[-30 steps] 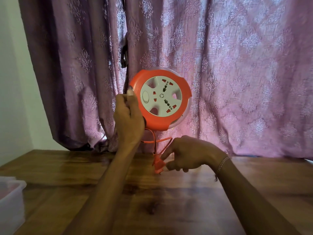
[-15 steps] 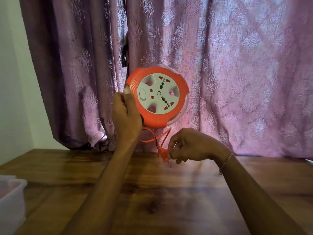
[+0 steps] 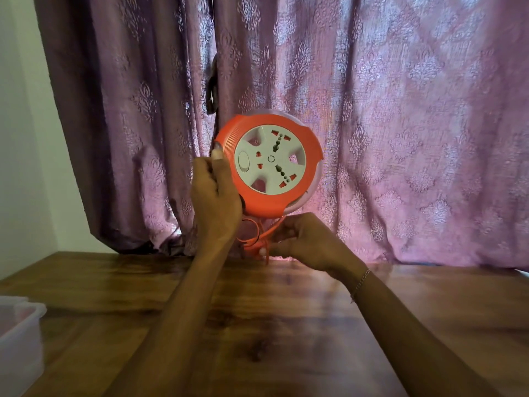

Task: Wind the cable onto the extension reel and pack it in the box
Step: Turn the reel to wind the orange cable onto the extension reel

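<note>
The left hand [image 3: 215, 196] is wrapped tight around the left edge of the extension reel [image 3: 269, 167], with the thumb pressed on the orange rim. It holds the round reel up in the air, above the far part of the wooden table [image 3: 286, 325], with its white socket face turned toward the camera. The right hand [image 3: 303, 239] is just under the reel, and its fingers are pinched on the orange cable [image 3: 267, 232] where a short loop hangs out of the bottom of the reel. A small orange piece sits at the fingertips, maybe the plug, but it is too blurry to be sure. A thin bracelet [image 3: 361, 282] is on the right wrist. The purple curtain [image 3: 400, 138] hangs right behind the reel and reaches down to the back edge of the table, so there is little room behind. In front of the hands the table top is wide and bare, with lots of room to move. At the far left a white plastic box [image 3: 20, 339] sits near the table's edge, and the picture cuts part of it off, so its inside does not show well. There are small marks on the socket face, but no words can be read. Most of the cable is hidden inside the reel.
</note>
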Demonstrator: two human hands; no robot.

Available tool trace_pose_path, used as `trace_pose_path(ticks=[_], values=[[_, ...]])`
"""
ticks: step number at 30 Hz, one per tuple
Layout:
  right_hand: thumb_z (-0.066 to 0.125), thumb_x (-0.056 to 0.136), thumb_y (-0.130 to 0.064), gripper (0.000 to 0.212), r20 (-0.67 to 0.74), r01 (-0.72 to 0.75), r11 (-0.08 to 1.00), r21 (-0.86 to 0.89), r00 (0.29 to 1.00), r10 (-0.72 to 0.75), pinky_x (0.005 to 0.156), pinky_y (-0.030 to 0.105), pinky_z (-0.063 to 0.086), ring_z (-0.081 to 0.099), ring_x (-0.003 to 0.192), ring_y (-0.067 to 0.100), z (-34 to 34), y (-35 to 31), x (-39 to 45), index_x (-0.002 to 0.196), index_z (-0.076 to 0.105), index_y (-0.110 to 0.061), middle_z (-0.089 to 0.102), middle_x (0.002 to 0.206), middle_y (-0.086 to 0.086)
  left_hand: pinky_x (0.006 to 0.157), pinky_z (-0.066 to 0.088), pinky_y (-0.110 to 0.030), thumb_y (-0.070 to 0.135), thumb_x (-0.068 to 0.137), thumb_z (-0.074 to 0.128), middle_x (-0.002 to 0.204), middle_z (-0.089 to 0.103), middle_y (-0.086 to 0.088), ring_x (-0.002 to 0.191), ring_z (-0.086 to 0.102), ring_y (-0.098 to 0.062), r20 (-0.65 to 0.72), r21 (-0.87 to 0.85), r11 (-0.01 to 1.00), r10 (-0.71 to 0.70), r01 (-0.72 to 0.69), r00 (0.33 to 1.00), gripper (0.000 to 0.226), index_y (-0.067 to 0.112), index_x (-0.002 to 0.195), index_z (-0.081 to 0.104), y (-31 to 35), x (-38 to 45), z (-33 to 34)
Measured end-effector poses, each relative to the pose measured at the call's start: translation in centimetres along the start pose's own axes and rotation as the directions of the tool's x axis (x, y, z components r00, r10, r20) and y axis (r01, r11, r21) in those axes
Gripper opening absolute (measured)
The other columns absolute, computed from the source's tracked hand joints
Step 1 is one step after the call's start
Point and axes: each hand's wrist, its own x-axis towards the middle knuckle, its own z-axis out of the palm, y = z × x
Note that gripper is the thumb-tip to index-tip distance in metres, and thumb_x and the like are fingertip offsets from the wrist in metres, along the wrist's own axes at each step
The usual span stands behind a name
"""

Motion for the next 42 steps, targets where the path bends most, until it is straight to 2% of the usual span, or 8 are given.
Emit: trace_pose_path(ticks=[3,11,17,21,26,31,38,42], values=[[0.086,0.074,-0.013,0.02,0.192,-0.04,0.995,0.091,0.981,0.022,0.054,0.01,0.044,0.064,0.06,0.0,0.8,0.4,-0.3,0.092,0.077,-0.01,0.078,0.076,0.001,0.05,0.036,-0.01,0.043,0.104,0.039,0.064,0.05,0.01,0.054,0.05,0.008,-0.011,0.021,1.0,0.002,-0.002,1.0,0.033,0.025,0.077,0.042,-0.1,0.0,0.0],[0.068,0.093,-0.016,0.015,0.526,-0.118,0.99,0.075,0.848,0.061,0.054,0.021,0.037,0.053,0.056,0.009,1.0,0.7,-1.2,0.107,0.075,-0.016,0.069,0.077,-0.004,0.054,0.039,-0.025,0.046,0.103,0.038,0.063,0.05,0.008,0.054,0.046,0.003,0.002,0.031,0.999,-0.02,0.02,1.0,0.037,0.015,0.082,0.044,-0.4,0.1,-0.1],[0.053,0.102,-0.01,0.023,0.647,-0.103,0.995,0.008,0.759,0.074,0.059,0.022,0.042,0.065,0.063,0.007,0.3,0.1,-1.7,0.119,0.069,-0.007,0.073,0.112,0.018,0.053,0.043,-0.029,0.053,0.099,0.037,0.065,0.054,0.008,0.056,0.049,0.001,0.013,0.002,1.0,-0.029,0.029,0.999,0.034,0.026,0.078,0.042,-0.3,0.0,0.0],[0.046,0.105,-0.01,0.031,0.664,-0.112,0.994,0.011,0.744,0.076,0.064,0.023,0.042,0.065,0.069,0.009,-0.4,-0.2,-1.6,0.133,0.059,-0.01,0.069,0.127,0.006,0.053,0.04,-0.023,0.052,0.1,0.037,0.064,0.053,0.009,0.056,0.05,0.004,0.018,0.005,1.0,-0.025,0.024,1.0,0.033,0.029,0.077,0.041,-0.3,0.0,0.0],[0.049,0.103,-0.009,0.028,0.581,-0.137,0.991,-0.005,0.806,0.115,0.062,0.021,0.043,0.063,0.071,0.014,-1.0,-0.8,-1.6,0.13,0.059,-0.012,0.071,0.117,0.013,0.052,0.039,-0.02,0.049,0.102,0.038,0.062,0.05,0.01,0.054,0.047,0.003,0.018,0.01,1.0,0.0,0.0,1.0,0.033,0.029,0.075,0.04,0.0,-0.2,0.0],[0.06,0.098,-0.019,0.02,0.361,-0.045,0.926,-0.376,0.913,0.19,0.061,0.015,0.048,0.075,0.078,0.019,-3.2,-3.5,-2.2,0.115,0.068,-0.013,0.076,0.103,0.004,0.053,0.039,-0.021,0.044,0.103,0.038,0.064,0.05,0.01,0.055,0.049,0.003,0.033,0.018,1.0,0.012,-0.012,0.999,0.032,0.024,0.079,0.042,-0.1,-0.3,0.0],[0.071,0.086,-0.024,0.005,0.106,0.214,0.865,-0.454,0.977,-0.186,0.057,0.011,0.043,0.062,0.059,0.004,-4.9,-9.7,-5.4,0.082,0.073,-0.024,0.073,0.077,-0.01,0.052,0.034,-0.009,0.038,0.105,0.039,0.061,0.055,0.02,0.055,0.049,0.007,0.061,0.021,0.998,0.059,-0.061,0.996,0.032,0.019,0.08,0.043,-0.2,-0.5,0.1],[0.072,0.084,-0.012,0.014,-0.112,0.332,0.768,-0.548,0.881,-0.46,0.063,0.008,0.039,0.062,0.065,0.007,-4.7,-10.6,-5.8,0.089,0.072,-0.026,0.072,0.085,-0.01,0.056,0.041,-0.027,0.043,0.104,0.037,0.063,0.053,0.013,0.057,0.049,0.003,0.109,0.026,0.998,0.058,-0.061,0.992,0.035,0.016,0.083,0.044,-0.4,-0.7,0.2]])
